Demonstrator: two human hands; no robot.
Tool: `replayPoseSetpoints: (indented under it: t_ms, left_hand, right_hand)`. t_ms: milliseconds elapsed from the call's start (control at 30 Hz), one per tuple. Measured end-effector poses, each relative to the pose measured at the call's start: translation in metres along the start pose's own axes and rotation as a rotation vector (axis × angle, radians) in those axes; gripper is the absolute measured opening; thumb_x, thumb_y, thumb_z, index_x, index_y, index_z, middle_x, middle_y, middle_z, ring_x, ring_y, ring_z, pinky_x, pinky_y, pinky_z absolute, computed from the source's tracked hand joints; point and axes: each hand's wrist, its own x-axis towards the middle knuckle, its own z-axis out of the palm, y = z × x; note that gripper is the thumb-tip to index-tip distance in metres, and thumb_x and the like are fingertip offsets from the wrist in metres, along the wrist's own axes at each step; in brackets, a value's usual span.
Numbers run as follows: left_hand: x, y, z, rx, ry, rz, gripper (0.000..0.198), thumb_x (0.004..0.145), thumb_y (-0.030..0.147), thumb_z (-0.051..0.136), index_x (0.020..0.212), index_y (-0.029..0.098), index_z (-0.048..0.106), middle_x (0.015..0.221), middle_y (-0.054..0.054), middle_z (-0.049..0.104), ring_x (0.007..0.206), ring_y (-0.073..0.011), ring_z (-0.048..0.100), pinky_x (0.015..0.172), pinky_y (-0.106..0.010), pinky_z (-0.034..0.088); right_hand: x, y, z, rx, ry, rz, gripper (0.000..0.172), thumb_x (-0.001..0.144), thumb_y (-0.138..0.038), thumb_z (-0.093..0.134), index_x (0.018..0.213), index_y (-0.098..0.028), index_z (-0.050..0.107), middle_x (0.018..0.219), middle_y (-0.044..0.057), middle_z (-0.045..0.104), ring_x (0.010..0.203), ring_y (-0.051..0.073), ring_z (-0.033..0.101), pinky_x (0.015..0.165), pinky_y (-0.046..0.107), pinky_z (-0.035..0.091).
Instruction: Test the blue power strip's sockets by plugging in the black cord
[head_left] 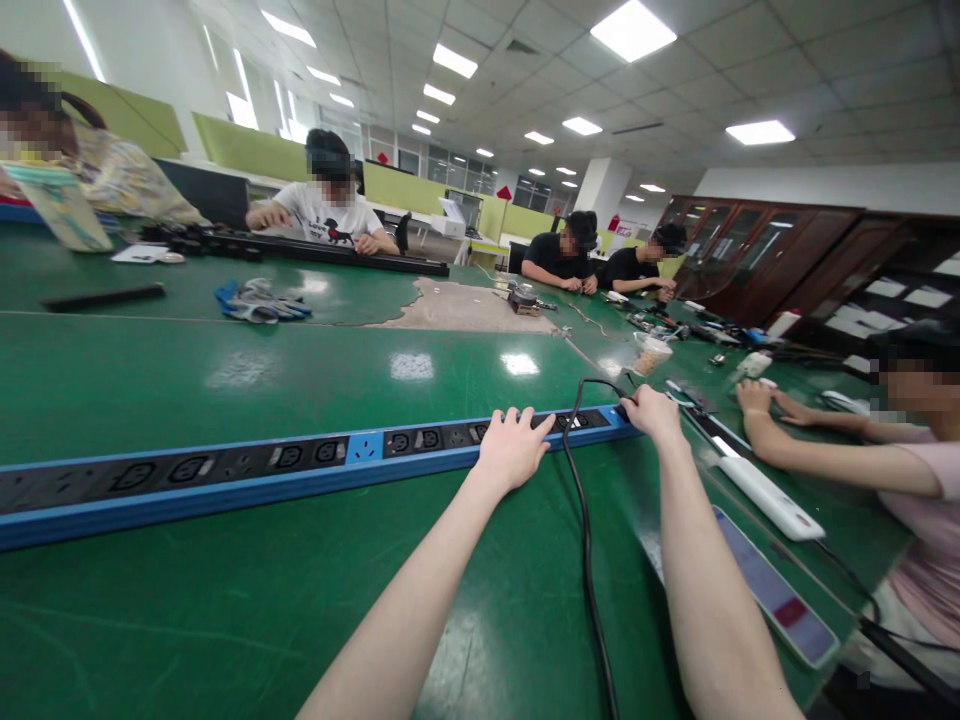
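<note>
A long blue power strip (367,449) with black socket panels lies across the table from the left edge to just right of centre. My left hand (513,450) rests on it with fingers spread, over the sockets near its right part. At the strip's right end, my right hand (654,412) is closed in a pinch on a black power cord (582,510). The cord arches over the strip and runs down to the bottom of the view. My fingers partly hide the cord's end, so I cannot tell how it meets the strip.
A phone (776,590) and a white power strip (772,498) lie right of my right arm, near a co-worker's hands (756,405). Gloves (259,301) and a black bar (103,297) lie beyond. Several other people sit around the green table (225,620).
</note>
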Motion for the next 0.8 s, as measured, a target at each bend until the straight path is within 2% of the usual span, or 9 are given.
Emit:
replayPoseSetpoints:
  t_ms: [167,467,700,800]
  left_hand:
    - [0.0006,0.0007,-0.0002,0.0,-0.002,-0.005,0.052,0.104,0.048,0.038,0.155,0.037,0.041,0.144,-0.011,0.056,0.125,-0.0317,0.053,0.104,-0.051,0.039]
    - [0.0003,-0.0006,-0.0015,-0.004,-0.002,0.0,0.052,0.103,0.048,0.04,0.154,0.037,0.042,0.143,-0.012,0.056,0.123,-0.0316,0.053,0.104,-0.051,0.039]
    - [0.0015,-0.001,0.0,-0.014,-0.006,-0.005,0.052,0.104,0.048,0.04,0.155,0.038,0.042,0.141,-0.012,0.057,0.124,-0.0321,0.053,0.104,-0.051,0.039]
    - [0.0017,-0.0014,0.0002,-0.019,0.001,-0.001,0.052,0.104,0.049,0.04,0.154,0.037,0.043,0.141,-0.012,0.057,0.123,-0.032,0.053,0.103,-0.051,0.04]
  right_hand:
    - [-0.0024,-0.0063,-0.0014,0.027,0.012,0.081,0.045,0.098,-0.052,0.05,0.112,-0.013,0.066,0.109,0.025,0.072,0.108,0.036,0.07,0.089,0.044,0.053]
    - [0.0002,-0.006,-0.0062,-0.027,-0.047,0.02,0.046,0.1,-0.045,0.05,0.12,-0.006,0.06,0.112,0.027,0.071,0.115,0.035,0.068,0.095,0.042,0.051]
    - [-0.0022,-0.0044,-0.0059,-0.019,-0.013,0.026,0.043,0.101,-0.048,0.048,0.116,-0.01,0.062,0.113,0.026,0.071,0.113,0.035,0.069,0.094,0.042,0.051]
    - [-0.0009,-0.0027,-0.0093,-0.01,-0.053,0.012,0.043,0.1,-0.047,0.05,0.116,-0.01,0.062,0.113,0.026,0.071,0.113,0.035,0.069,0.094,0.042,0.051]
